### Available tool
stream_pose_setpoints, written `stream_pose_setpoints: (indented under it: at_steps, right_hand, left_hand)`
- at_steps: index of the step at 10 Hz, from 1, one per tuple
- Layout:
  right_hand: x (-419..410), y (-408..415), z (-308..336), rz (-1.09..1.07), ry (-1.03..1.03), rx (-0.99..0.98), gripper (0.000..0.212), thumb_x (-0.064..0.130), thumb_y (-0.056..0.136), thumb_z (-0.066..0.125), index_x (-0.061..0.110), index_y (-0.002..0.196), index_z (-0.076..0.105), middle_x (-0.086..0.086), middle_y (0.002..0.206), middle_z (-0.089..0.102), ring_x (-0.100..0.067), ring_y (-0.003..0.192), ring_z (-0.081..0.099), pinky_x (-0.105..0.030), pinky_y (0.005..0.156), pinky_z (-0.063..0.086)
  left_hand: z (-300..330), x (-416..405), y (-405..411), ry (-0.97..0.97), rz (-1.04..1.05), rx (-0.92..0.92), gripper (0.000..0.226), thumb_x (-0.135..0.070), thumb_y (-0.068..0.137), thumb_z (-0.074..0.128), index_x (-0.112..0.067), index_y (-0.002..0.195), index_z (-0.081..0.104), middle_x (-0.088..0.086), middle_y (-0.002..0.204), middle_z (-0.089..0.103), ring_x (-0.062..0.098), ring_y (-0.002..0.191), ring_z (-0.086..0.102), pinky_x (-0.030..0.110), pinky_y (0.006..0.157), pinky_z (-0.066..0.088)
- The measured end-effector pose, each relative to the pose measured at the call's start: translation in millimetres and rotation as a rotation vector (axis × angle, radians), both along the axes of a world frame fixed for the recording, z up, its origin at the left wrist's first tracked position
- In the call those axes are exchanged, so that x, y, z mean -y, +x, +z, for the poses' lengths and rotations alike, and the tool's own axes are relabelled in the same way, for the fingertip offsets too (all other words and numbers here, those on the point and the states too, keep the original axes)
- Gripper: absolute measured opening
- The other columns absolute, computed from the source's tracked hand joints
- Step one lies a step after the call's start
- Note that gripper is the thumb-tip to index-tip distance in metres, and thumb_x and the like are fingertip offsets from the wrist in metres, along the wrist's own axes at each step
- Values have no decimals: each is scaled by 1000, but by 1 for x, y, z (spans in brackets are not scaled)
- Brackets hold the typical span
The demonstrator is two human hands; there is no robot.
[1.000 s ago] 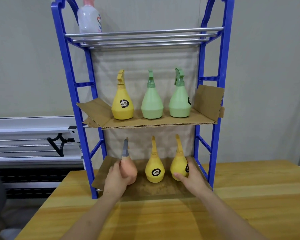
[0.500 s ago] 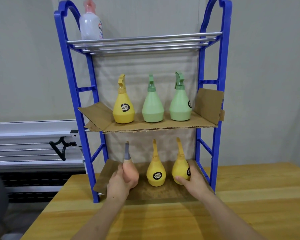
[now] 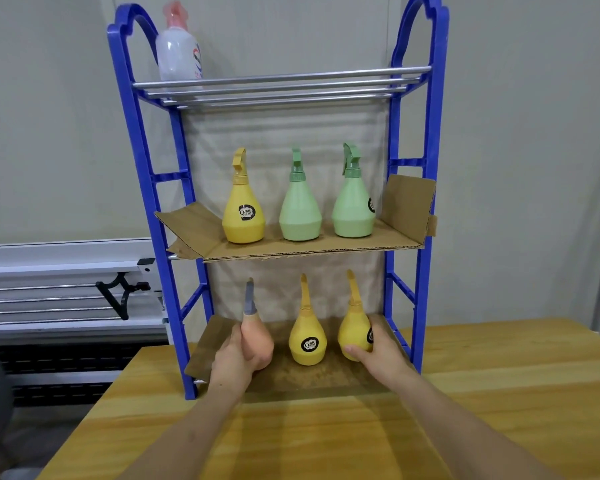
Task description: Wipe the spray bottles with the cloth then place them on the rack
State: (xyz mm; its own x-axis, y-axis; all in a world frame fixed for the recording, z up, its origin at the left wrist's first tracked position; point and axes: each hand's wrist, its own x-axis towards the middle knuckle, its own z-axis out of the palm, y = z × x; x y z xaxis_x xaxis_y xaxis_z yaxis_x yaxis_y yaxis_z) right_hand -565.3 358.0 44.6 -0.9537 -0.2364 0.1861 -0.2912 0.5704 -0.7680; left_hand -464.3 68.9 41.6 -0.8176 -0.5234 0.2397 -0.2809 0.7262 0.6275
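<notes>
Hands on the bottom shelf: left hand [image 3: 234, 358] wrapped round peach bottle [image 3: 257, 341], right hand [image 3: 378, 353] probably holding yellow bottle [image 3: 354, 327]; both bottles upright, nozzles up.

Even bright light; edges bowed, perhaps softened.

A blue plastic three-shelf rack [image 3: 146, 188] stands on the wooden table [image 3: 499, 393]. Three spray bottles sit on each cardboard-lined lower shelf, one white bottle [image 3: 178, 53] top left.
</notes>
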Motion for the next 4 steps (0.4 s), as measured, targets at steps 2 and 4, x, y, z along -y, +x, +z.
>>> stream_pose_setpoints:
  at_steps: [2, 4]
  right_hand:
    - [-5, 13, 5, -54, 65, 49, 88, 66, 77, 73, 30, 146, 32, 5, 141, 53, -21, 127, 54, -42, 99, 51]
    - [-10, 32, 4, -57, 109, -34, 76, 60, 89, 63, 27, 151, 35, 4, 147, 53, -22, 133, 53, -44, 104, 50]
  left_hand:
    - [6, 1, 21, 22, -5, -35, 87, -28, 94, 71, -17, 162, 17, 11, 147, 52, 28, 133, 52, 41, 106, 47]
    - [3, 0, 52, -25, -79, 58, 74, -49, 105, 42, -17, 163, 9, 12, 141, 56, 26, 118, 60, 38, 89, 54]
